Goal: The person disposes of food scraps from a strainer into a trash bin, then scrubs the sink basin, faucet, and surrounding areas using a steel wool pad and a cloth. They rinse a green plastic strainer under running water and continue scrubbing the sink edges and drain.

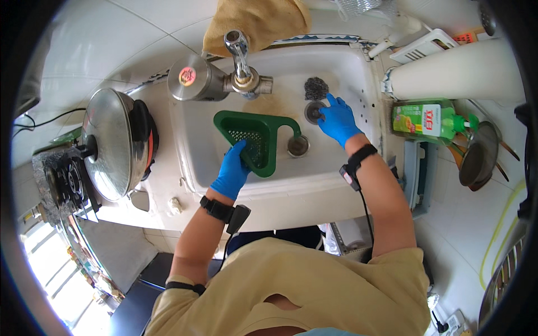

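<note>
In a white sink [336, 168], my left hand [233, 168], in a blue glove, holds a green plastic triangular sink strainer basket [269, 134] by its near left side. The basket's curved hook points right, its tip by a round metal strainer [298, 146]. My right hand [339, 117], gloved in blue too, is over the right part of the sink with its fingertips at a round drain fitting [314, 112]; whether it grips the fitting I cannot tell. Just beyond the fingers lies a dark metal scouring pad [316, 88].
A metal faucet [243, 82] with a steel cylinder [195, 78] juts over the sink. Left stands a lidded pan [111, 145]. A green dish soap bottle [424, 119] and a mesh strainer [479, 155] are at right. A tan cloth [260, 23] hangs behind.
</note>
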`<state>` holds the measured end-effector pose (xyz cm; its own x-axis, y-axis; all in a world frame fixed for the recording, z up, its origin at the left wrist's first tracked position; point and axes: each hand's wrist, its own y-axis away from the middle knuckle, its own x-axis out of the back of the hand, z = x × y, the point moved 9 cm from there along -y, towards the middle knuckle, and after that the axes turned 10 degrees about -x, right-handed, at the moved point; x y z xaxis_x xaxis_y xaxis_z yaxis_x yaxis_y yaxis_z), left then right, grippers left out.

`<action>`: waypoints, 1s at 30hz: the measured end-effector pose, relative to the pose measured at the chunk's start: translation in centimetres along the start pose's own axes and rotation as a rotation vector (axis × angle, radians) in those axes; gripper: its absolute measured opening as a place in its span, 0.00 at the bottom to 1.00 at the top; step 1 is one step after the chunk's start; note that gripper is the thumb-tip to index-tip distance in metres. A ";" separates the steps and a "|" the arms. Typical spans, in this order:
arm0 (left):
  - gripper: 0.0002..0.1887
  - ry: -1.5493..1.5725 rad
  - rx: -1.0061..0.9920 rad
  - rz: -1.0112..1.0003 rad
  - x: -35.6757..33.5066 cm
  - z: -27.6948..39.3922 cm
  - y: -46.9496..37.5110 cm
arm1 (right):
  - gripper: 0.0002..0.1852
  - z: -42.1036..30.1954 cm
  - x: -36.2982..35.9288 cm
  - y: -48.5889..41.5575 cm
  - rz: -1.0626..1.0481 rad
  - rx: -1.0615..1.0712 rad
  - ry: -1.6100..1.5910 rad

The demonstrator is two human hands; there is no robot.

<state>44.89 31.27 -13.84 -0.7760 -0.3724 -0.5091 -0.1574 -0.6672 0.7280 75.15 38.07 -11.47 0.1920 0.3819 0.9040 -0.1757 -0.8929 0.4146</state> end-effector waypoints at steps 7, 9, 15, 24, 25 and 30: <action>0.19 0.086 0.047 0.078 3.0 0.3 -1.1 | 0.17 -1.4 -7.0 -8.0 -0.089 0.009 0.360; 0.21 0.046 0.035 0.081 2.9 0.0 -1.3 | 0.17 -1.0 -6.7 -8.2 -0.042 -0.011 0.167; 0.19 -0.276 -0.013 0.065 -2.8 -1.6 -2.2 | 0.20 0.3 1.9 -1.6 -0.076 0.048 -1.050; 0.23 -0.276 0.015 -0.385 -16.5 -6.6 0.1 | 0.20 -3.8 12.9 16.1 0.310 0.291 -0.498; 0.23 -0.241 0.049 -0.427 -17.6 -7.1 0.4 | 0.18 -3.3 13.1 16.9 0.268 0.253 -0.466; 0.25 -0.260 0.088 -0.501 -22.8 -8.8 2.1 | 0.20 6.0 21.3 22.7 0.790 -0.078 -0.494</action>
<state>67.63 32.68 -4.69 -0.7167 0.1537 -0.6802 -0.5863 -0.6609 0.4685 81.01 24.57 16.59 0.3748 -0.4892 0.7875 -0.4908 -0.8254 -0.2792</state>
